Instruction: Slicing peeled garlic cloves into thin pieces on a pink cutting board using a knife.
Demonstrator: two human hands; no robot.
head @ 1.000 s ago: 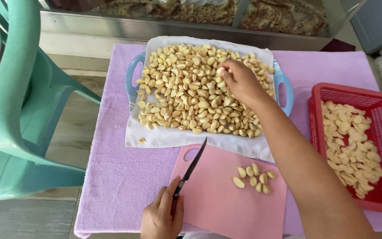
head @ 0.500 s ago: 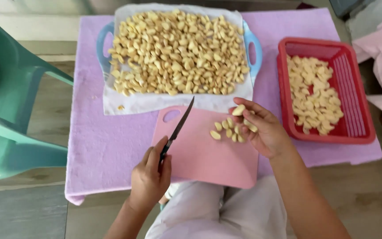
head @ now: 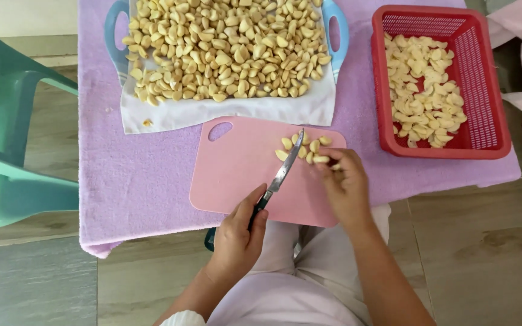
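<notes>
My left hand [head: 238, 234] grips the dark handle of a small knife [head: 283, 171], its blade angled up and right over the pink cutting board [head: 237, 172]. The blade tip lies among several peeled garlic cloves [head: 302, 149] at the board's far right. My right hand [head: 344, 185] rests on the board just right of the blade, fingertips pinching one clove at the pile's edge. Beyond the board, a blue-handled tray [head: 336, 24] lined with white cloth holds a big heap of garlic cloves [head: 225, 48].
A red plastic basket [head: 484, 84] at the right holds cut garlic pieces. Everything sits on a purple towel [head: 146, 175] over a low table. A teal plastic chair [head: 13, 151] stands at the left. One stray clove [head: 147, 122] lies on the white cloth.
My right hand went from the tray's heap down to the cutting board with cloves. The knife swung onto the small pile. The view shifted closer to the board.
</notes>
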